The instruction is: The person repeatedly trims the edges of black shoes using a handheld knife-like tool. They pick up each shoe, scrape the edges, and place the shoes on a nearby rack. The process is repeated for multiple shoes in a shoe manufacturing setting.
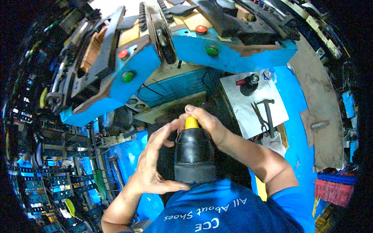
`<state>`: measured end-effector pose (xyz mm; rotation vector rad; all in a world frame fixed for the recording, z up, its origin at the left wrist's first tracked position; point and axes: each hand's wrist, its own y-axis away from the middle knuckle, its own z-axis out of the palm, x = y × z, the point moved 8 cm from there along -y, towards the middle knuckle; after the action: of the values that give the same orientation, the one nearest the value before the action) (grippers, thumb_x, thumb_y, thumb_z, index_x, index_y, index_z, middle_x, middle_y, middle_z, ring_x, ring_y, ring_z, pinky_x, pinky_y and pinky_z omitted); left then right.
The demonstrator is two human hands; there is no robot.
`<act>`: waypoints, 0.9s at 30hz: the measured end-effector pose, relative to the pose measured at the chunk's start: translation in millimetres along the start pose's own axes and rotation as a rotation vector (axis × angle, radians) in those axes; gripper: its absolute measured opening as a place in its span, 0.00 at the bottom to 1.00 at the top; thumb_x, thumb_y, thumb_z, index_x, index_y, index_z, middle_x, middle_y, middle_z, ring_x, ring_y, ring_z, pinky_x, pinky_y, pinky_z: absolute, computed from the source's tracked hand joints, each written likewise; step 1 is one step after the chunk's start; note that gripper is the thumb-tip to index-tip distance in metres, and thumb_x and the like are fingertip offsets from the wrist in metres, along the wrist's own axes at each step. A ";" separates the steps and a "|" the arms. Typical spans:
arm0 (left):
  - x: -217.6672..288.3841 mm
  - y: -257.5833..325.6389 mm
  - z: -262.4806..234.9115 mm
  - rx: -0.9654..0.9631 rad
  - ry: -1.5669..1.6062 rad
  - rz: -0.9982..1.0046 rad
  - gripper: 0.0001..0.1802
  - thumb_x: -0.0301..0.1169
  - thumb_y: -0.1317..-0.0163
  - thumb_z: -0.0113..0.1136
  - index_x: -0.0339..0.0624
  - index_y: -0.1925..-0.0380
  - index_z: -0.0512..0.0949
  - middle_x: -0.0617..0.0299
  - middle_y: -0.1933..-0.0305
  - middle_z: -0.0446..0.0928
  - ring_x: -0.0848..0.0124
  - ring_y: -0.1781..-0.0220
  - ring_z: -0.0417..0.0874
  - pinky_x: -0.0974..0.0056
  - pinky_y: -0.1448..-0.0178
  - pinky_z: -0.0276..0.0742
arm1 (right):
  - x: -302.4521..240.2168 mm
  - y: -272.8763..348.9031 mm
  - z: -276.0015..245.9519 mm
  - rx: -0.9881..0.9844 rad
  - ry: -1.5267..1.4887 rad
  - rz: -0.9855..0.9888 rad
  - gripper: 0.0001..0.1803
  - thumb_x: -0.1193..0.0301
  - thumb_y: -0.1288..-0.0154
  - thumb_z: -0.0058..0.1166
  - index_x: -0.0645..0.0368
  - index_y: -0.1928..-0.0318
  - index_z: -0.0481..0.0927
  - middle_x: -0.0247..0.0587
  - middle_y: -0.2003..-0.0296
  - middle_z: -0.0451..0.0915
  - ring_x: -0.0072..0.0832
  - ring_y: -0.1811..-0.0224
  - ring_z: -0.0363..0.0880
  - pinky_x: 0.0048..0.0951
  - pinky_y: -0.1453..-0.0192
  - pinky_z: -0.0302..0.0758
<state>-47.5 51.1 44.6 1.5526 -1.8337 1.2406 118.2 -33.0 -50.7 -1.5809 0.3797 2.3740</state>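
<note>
A black leather shoe (193, 147) is held upright close to my chest, with a dark grey sole-like band (194, 173) at its near end. A yellow piece (191, 123), apparently a shoe last, sticks out of its far end. My left hand (151, 167) spans the shoe's left side, its thumb at the near end and its fingers curled toward the far end. Around the yellow piece, my right hand (208, 122) is closed, thumb and fingers meeting my left fingertips. The shoe's underside is hidden.
Ahead stands a blue machine (233, 56) with red and green buttons. On the right, a white-topped stand (248, 116) carries a hammer (268, 116), pincers (259, 116), a dark bottle (249, 85) and a clear bottle (268, 73). A rack (58, 171) holds shoe parts at left; a red crate (334, 191) sits lower right.
</note>
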 end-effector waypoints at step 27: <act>-92.2 -18.4 12.6 -0.583 -0.241 -0.604 0.55 0.43 0.42 0.94 0.39 0.17 0.76 0.51 0.24 0.85 0.58 0.16 0.77 0.50 0.11 0.69 | 151.6 212.2 -364.0 0.990 1.848 0.213 0.21 0.69 0.18 0.49 0.71 0.43 0.91 0.61 0.41 0.87 0.62 0.26 0.74 0.61 0.28 0.73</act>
<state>-2.0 91.6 -28.1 1.7445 -1.4806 0.2269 297.6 -349.6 -311.6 -2.4236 1.6015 -0.1546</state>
